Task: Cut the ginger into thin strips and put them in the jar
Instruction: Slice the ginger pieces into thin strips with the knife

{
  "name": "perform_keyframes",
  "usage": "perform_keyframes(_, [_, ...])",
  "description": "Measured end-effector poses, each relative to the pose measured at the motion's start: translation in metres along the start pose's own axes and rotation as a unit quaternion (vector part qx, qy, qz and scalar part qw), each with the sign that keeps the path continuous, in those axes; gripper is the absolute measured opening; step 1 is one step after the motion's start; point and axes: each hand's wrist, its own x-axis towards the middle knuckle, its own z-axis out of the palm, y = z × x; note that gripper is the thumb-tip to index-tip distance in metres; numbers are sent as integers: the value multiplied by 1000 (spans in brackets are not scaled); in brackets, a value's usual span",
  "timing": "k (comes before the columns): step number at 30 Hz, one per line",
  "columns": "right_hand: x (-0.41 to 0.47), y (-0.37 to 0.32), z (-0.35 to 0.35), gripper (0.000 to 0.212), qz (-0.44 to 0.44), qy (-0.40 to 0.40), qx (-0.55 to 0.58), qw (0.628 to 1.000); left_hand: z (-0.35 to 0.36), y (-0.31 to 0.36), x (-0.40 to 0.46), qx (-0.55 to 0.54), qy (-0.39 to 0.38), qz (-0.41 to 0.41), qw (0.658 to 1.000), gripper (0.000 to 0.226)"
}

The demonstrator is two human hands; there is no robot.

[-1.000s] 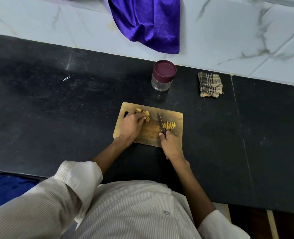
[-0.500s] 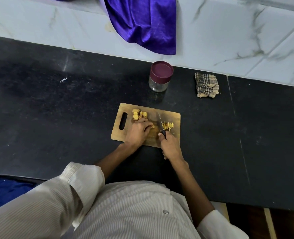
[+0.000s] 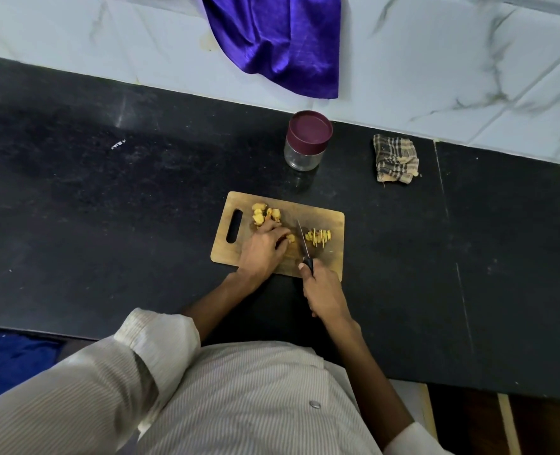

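A wooden cutting board lies on the black counter. Several ginger chunks sit near its handle slot. A small pile of cut ginger strips lies at its right. My left hand presses a ginger piece down on the board, fingers curled over it. My right hand grips the black handle of a knife, whose blade stands just right of that piece. A glass jar with a maroon lid on stands behind the board.
A folded checked cloth lies right of the jar. A purple cloth hangs over the white marble wall behind. The black counter stretches wide to the left and right.
My left hand left the chunks near the handle slot and brought one piece toward the knife. The knife hand has stayed in place.
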Motion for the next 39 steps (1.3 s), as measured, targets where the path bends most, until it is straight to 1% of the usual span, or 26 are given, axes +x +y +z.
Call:
perform_keyframes(6, [-5, -6, 1, 28, -1, -3, -23, 1000, 2, 1, -1, 7, 1, -14, 1000, 27])
perform_keyframes(12, [-7, -10, 2, 28, 11, -14, -26, 1000, 2, 1, -1, 1, 3, -13, 1000, 26])
perform_keyframes(21, [-6, -16, 4, 27, 16, -8, -45, 999, 3, 1, -1, 3, 9, -11, 1000, 26])
perform_keyframes(26, [-8, -20, 3, 30, 17, -4, -76, 997, 3, 1, -1, 4, 9, -14, 1000, 26])
perform_keyframes(33, [-8, -24, 6, 28, 15, 4, -104, 994, 5, 0, -1, 5, 16, -12, 1000, 24])
perform_keyframes(39, [-13, -22, 7, 27, 23, -11, -135, 990, 4, 0, -1, 2, 15, -8, 1000, 24])
